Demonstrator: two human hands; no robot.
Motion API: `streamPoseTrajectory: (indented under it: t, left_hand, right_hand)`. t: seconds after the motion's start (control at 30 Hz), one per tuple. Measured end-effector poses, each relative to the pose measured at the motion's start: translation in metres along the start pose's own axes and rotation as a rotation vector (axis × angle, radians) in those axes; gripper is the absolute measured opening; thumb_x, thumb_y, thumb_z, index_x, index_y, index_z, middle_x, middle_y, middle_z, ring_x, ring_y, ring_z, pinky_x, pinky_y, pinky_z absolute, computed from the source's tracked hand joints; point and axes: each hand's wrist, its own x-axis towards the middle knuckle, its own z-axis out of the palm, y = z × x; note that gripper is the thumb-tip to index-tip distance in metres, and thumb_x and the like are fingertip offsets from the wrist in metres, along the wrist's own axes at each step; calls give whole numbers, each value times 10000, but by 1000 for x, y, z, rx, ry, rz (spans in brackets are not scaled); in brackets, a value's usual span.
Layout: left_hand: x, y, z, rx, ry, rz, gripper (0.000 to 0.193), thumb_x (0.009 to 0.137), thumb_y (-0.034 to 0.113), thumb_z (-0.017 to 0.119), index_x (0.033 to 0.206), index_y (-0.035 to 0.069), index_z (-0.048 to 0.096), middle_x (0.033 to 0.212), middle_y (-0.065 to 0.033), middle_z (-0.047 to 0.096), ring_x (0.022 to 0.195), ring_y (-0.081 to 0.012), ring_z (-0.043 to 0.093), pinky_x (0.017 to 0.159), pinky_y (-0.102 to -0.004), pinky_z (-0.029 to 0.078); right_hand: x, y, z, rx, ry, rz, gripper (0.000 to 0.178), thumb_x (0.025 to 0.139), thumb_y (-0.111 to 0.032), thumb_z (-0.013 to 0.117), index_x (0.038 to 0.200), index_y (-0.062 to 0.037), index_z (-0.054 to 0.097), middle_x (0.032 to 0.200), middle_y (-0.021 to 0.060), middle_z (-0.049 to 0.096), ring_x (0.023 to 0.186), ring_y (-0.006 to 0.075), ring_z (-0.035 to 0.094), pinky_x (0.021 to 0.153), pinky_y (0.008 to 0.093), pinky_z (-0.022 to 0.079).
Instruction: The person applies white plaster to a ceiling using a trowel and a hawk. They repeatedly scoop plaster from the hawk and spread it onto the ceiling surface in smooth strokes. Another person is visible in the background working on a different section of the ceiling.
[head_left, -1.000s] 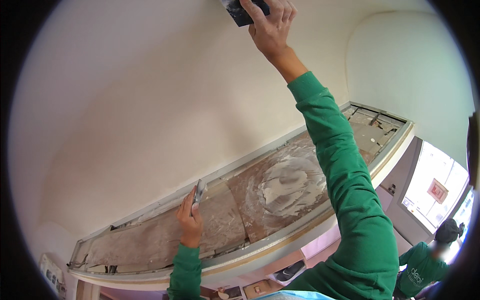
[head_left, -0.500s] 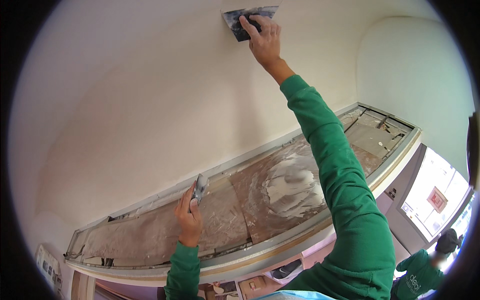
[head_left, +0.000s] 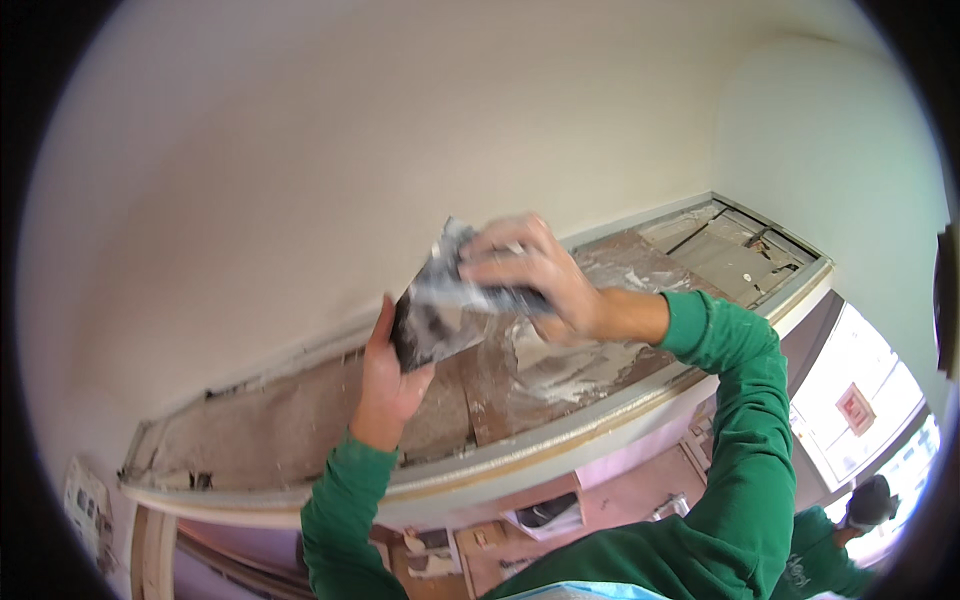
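Note:
My left hand (head_left: 392,388) is closed around the dark handle of a putty knife (head_left: 430,338), its smeared metal blade angled up to the right. From the right, my right hand (head_left: 548,275) grips a wide, dark-handled putty knife (head_left: 452,285), blurred by motion. The two blades overlap in front of the wall and look to be in contact. Below them a patch of wet white putty (head_left: 590,365) lies spread on a brown board (head_left: 475,395).
The board rests in a long recessed ledge with a raised pale rim (head_left: 560,430). Behind it rises a cream wall (head_left: 300,180). Shelves (head_left: 540,515) with shoes are below. A person in a green top (head_left: 825,550) stands at lower right near a bright window (head_left: 850,385).
My right hand has brought its putty knife down from high on the wall to the one in my left hand. My left hand has risen slightly and turned its blade.

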Motion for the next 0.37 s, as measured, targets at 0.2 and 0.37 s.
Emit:
streamPoseTrajectory:
  t: [0.2, 0.37]
  left_hand:
    - [-21, -35, 72, 155, 22, -84, 458, 1028, 429, 478, 1271, 56, 581, 1208, -110, 655, 1095, -214, 640, 965, -379, 511]
    - [-24, -34, 69, 340, 150, 139, 550, 1011, 474, 498, 1327, 25, 536, 1301, -77, 618, 1185, -204, 591, 1057, -384, 443]
  right_hand:
    - [-16, -38, -16, -25, -201, -203, 395, 848, -284, 642, 1223, -165, 687, 1141, 107, 609, 1020, 285, 599, 898, 446, 458]
    - [-28, 16, -35, -323, -290, -102, 543, 768, -235, 706, 1303, -180, 630, 1199, 111, 606, 1045, 301, 605, 901, 473, 453]
